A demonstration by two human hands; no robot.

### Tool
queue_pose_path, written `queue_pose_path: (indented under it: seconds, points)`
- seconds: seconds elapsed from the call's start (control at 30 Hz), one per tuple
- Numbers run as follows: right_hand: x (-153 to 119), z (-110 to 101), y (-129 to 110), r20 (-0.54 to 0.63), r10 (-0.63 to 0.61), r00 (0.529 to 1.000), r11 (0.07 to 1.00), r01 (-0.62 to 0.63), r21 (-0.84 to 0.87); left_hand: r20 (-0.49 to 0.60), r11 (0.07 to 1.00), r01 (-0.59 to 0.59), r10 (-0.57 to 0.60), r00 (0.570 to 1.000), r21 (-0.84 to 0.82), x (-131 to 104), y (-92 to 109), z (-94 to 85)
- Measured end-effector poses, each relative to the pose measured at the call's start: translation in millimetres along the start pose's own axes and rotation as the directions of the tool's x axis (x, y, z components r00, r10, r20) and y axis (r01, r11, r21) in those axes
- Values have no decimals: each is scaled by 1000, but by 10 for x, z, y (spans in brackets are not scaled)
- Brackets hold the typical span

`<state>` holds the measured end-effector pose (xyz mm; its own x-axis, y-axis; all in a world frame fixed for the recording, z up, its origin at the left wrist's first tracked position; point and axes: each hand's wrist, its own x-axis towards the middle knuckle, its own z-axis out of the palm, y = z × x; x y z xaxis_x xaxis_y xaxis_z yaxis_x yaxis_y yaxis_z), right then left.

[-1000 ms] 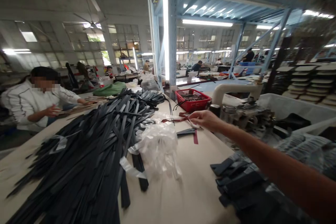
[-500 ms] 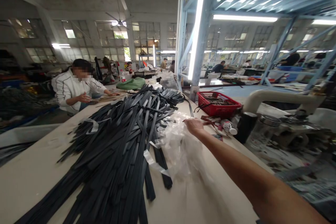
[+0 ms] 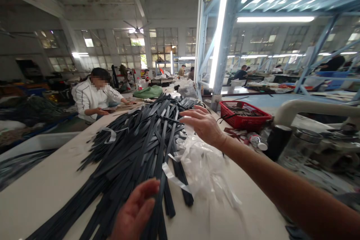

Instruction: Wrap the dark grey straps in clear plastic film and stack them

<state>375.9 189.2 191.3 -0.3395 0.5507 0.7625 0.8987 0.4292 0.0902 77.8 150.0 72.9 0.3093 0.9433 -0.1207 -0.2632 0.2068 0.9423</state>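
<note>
A big heap of long black flat strips (image 3: 135,150) spreads over the pale table, several pieces of white tape lying among them. My right hand (image 3: 206,124) is over the far right side of the heap, fingers stretched out and nothing in them. Below it lies a crumpled clear plastic bag (image 3: 206,168), on the table beside the strips. Low in the view, my left hand (image 3: 137,208) hovers above the near strips, somewhat blurred, with thumb and fingers apart and holding nothing visible.
A red basket (image 3: 244,120) with dark pieces stands at the right, near a plastic bottle (image 3: 258,141), a dark flask (image 3: 278,142) and a machine (image 3: 332,108). Across the table's left edge, a person in white (image 3: 94,95) handles flat brown pieces. A white bin (image 3: 42,140) stands left.
My right hand has let go of the plastic bag and opened, moving over the strips. The bag has settled on the table. My left hand has come into view from below.
</note>
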Motion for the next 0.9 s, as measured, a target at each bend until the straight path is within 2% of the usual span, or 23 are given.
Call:
queue_pose_path:
  seconds: [0.07,0.13,0.23,0.33,0.47,0.63,0.7,0.9]
  points:
    - [30,28,-224,29,-149,988,989,148,4,38,961,-259,256,966,94,286,192,196]
    - [63,57,-384,56,-266,962,963,267,-19,124,932,-352,341,932,87,491,354,417]
    - [108,92,-498,84,-354,931,933,358,-29,236,954,-299,293,927,-9,582,463,676]
    - [126,135,-494,115,-371,922,926,376,-31,279,987,-143,157,947,-71,456,387,751]
    - [103,248,-406,144,-343,928,933,354,-56,259,989,74,-39,965,-126,156,135,627]
    - [39,457,-239,174,-256,951,959,272,-77,269,969,244,-227,936,-30,-215,-211,374]
    - [8,534,-160,173,-219,960,970,234,-71,257,958,283,-263,930,-44,-348,-337,279]
    - [-104,707,13,173,-130,976,988,142,-57,210,907,328,-278,938,-263,-630,-566,84]
